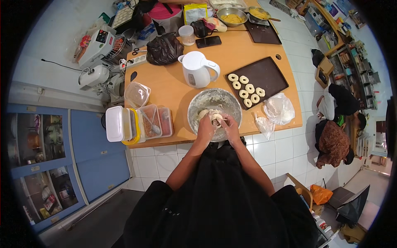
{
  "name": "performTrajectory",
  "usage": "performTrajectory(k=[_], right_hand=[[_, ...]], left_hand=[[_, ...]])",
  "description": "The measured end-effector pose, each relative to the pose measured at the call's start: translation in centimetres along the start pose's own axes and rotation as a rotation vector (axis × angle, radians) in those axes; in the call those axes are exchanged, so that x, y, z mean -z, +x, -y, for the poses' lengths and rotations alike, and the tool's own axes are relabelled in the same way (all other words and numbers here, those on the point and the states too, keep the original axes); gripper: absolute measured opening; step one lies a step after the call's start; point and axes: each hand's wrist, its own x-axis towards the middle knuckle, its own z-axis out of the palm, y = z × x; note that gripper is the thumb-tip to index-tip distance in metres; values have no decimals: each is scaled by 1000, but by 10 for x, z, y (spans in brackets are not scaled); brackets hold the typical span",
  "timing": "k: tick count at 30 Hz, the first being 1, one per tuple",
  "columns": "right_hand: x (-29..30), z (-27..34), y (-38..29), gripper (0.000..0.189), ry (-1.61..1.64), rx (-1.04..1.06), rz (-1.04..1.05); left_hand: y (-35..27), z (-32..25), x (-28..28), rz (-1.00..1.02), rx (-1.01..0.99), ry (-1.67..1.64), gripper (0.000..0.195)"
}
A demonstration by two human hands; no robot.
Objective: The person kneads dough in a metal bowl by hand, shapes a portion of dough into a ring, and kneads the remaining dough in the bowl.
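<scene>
A large metal mixing bowl, its inside smeared with dough and flour, stands at the table's front edge. Over it, my left hand and my right hand hold a small pale piece of dough between their fingertips. The piece looks ring-shaped, though the fingers partly cover it. Flour dusts both hands. More dough lies in the bowl behind my left hand. Right of the bowl, a dark baking tray carries several dough rings at its left side.
A white electric kettle stands behind the bowl. Plastic food containers crowd the left front. Plastic bags hang near the right edge. A black bag and phone lie farther back. People are low on the floor at right.
</scene>
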Motion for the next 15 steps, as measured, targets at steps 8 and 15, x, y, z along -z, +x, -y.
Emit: performTrajectory(k=[8,15], right_hand=[[-7,7,-1,27,-153,140,-35],[4,-6,2,27,-6,-74,0]], left_hand=[[7,17,-6,44,-30,26,39],[7,6,-6,-86,-92,8,32]])
